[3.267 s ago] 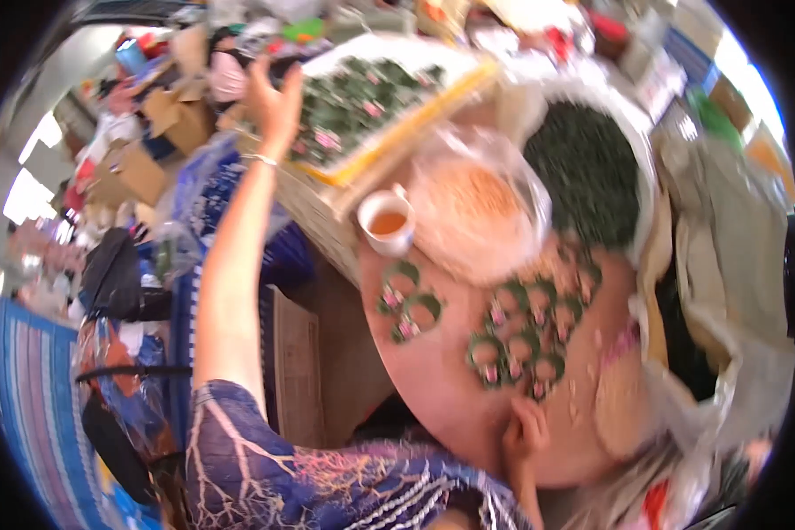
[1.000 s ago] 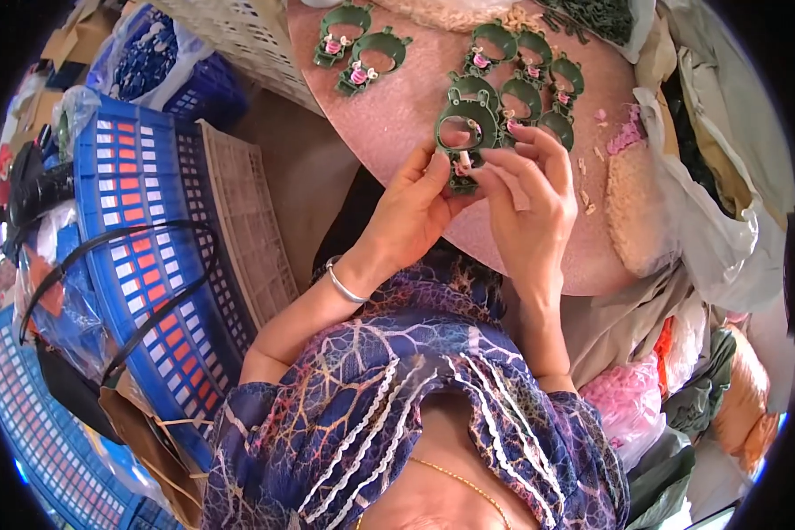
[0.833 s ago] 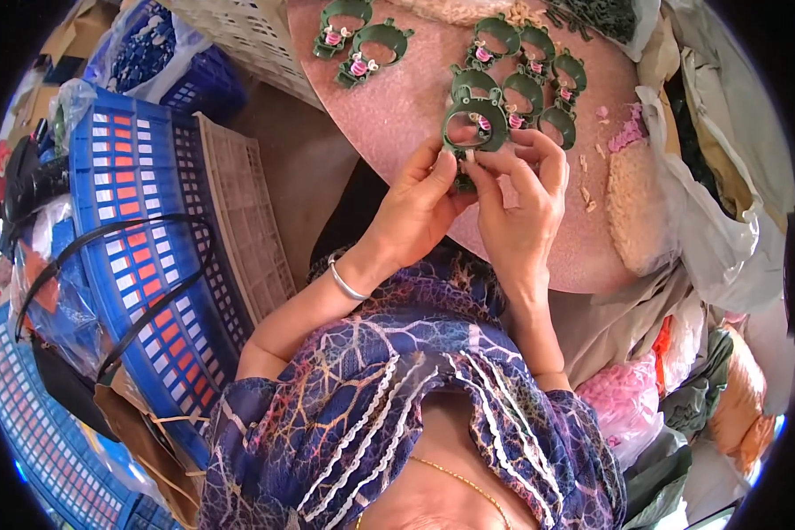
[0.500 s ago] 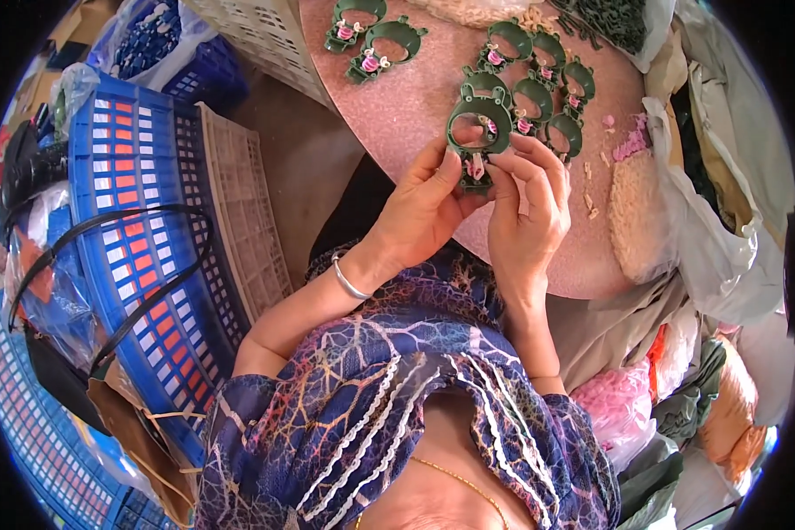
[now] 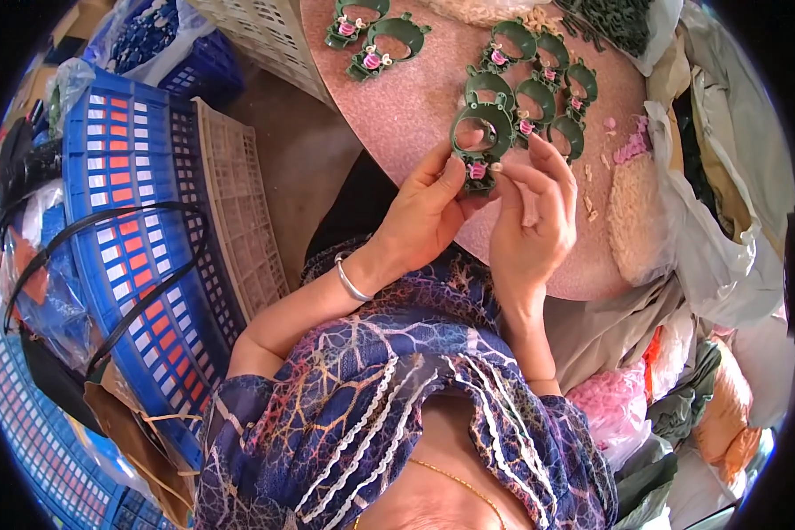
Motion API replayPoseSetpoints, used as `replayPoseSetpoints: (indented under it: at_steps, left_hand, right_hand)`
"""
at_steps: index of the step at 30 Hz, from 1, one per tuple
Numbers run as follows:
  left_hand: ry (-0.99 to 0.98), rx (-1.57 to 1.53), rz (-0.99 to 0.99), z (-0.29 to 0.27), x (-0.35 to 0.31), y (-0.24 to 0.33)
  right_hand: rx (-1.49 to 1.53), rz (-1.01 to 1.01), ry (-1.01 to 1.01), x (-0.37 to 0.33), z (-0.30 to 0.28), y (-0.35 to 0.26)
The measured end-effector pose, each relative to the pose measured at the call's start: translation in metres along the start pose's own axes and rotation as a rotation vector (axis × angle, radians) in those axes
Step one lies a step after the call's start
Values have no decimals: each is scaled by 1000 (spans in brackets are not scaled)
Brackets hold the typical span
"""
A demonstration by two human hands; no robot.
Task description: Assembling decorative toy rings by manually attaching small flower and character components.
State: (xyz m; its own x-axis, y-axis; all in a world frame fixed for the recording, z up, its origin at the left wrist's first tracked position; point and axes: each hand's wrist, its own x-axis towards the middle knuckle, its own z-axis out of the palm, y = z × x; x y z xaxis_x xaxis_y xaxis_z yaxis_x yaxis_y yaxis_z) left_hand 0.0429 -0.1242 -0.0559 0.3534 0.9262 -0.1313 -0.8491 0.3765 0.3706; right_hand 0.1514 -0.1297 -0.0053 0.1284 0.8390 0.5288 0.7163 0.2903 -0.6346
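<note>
Near the table's front edge, my left hand [image 5: 428,208] grips a dark green plastic frame [image 5: 480,121] with a round opening. A striped pink piece [image 5: 477,170] sits on the frame's lower part. Against that part's right side, my right hand [image 5: 536,216] pinches a small cream piece [image 5: 496,167] between thumb and forefinger, its other fingers lifted. Whether the cream piece is fixed to the frame I cannot tell. Just beyond, several similar green frames [image 5: 536,99] with pink and cream pieces lie close together.
Two more frames [image 5: 396,44] lie at the far left of the pink round table [image 5: 375,93]. On its right are a heap of cream pieces [image 5: 636,216], pink bits [image 5: 632,146] and a bag of dark green parts [image 5: 614,22]. Blue crates [image 5: 106,230] stand on my left.
My right hand has shifted slightly right, away from the middle of the frame's lower part. The pink piece shows more fully now, with the cream piece at its right.
</note>
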Motion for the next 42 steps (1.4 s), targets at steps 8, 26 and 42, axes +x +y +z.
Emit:
replayPoseSetpoints:
  at_steps: [8, 26, 42]
  left_hand:
    - [-18, -55, -89, -5, -1, -3]
    - [-125, 46, -145, -3, -5, -4]
    - [48, -90, -228, 2, -1, 4]
  right_hand:
    - [66, -33, -256, 9, -23, -2]
    - [-51, 2, -242, 8, -29, 3]
    - [-217, 137, 146, 28, -60, 58]
